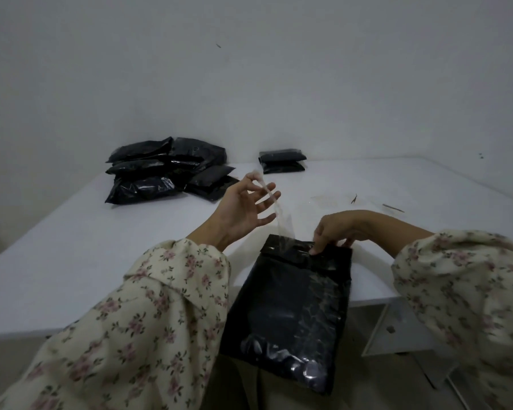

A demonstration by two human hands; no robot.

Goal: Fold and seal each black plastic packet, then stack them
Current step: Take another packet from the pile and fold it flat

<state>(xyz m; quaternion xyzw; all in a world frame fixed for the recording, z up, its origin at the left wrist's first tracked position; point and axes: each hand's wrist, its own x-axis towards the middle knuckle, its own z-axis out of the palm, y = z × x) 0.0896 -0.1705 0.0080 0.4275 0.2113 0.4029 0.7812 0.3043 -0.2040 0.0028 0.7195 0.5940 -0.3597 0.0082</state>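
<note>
Peeling the clear strip [282, 221] off the near black packet [290, 306], left hand [240, 210] pinches it; right hand [336, 232] pinches the flap. Far stack [282, 161] looks done; left heap [166, 170] probably waits.

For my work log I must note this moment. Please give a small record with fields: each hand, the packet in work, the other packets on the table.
left hand: pinches a thin clear plastic strip, pulling it up from the flap
right hand: grips the top edge of the packet in work
packet in work: flat glossy black plastic packet, across the near edge of the white table
loose pile: black packets, far left
neat stack: two black packets, far centre
</note>
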